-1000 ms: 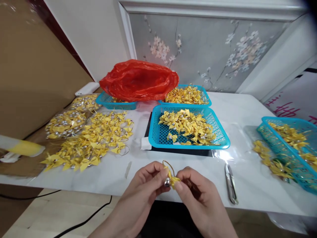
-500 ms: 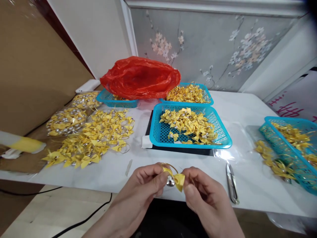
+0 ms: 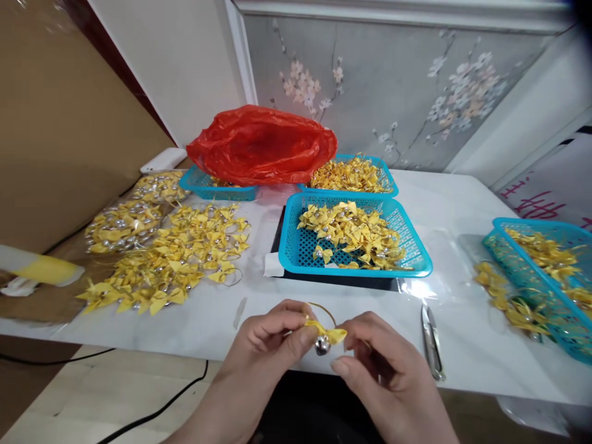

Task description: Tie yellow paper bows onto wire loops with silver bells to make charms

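Observation:
Between the thumb and fingers of my left hand (image 3: 277,345) is a yellow ribbon bow (image 3: 337,336) with a silver bell (image 3: 322,345) hanging under its middle. A thin gold cord loop (image 3: 326,310) arches up behind the bow toward my right hand. My right hand (image 3: 382,364) is at the bow's right tip, thumb and forefinger apart and the other fingers curled. Whether the cord touches those curled fingers is hidden. Ahead of both hands stands a blue basket (image 3: 356,271) with a heap of similar yellow bows (image 3: 356,231).
Thread snips (image 3: 432,342) lie right of my right hand. More bows (image 3: 161,265) are spread on the left of the white table (image 3: 259,296). A red plastic bag (image 3: 263,145) and a basket (image 3: 388,176) stand behind; another basket (image 3: 536,277) is at the right.
My right thumb has come away from the bow and dropped lower. The bow has tipped flatter, and its bell now shows more fully. My left hand keeps its pinch.

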The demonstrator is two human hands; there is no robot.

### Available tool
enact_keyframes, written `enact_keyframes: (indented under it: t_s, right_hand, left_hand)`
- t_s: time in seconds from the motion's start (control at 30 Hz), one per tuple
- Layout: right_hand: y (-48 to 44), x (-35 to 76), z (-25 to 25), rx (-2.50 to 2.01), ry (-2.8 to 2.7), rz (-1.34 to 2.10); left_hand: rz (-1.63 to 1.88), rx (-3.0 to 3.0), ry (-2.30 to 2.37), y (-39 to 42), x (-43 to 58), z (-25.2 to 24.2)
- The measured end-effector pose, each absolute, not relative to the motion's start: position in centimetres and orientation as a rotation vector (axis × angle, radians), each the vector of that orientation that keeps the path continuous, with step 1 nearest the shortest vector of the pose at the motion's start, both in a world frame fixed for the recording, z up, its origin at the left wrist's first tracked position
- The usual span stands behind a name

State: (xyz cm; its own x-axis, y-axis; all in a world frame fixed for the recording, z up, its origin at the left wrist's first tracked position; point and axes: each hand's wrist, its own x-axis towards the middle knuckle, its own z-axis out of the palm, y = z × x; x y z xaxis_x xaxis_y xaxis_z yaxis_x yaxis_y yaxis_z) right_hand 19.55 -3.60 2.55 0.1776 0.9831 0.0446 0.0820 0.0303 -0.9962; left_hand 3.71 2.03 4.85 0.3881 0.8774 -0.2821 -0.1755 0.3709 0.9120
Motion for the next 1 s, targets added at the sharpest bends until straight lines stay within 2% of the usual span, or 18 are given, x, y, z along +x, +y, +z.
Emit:
enact_keyframes:
  t_s: [0.4, 0.53, 0.87, 1.0]
  right_hand:
    - [-3.4, 19.8, 3.1, -1.276, -1.259, 0.868]
    - [-3.4, 19.8, 3.2, -1.281, -1.314, 0.82]
    - [-3.3, 19.4, 3.4, -1.275, -1.222, 0.96]
    - [-4.1, 19.7, 3.7, -1.259, -1.191, 0.866]
  left_hand:
    - [0.843, 1.114, 1.014, 1.7, 3.1, 5.5]
    - [0.734, 1.218, 1.009, 1.9, 2.8, 5.5]
    - [0.618, 1.159, 0.948, 2.3, 2.8, 5.5]
    - [0.619, 1.134, 0.945, 2.5, 2.7, 5.6]
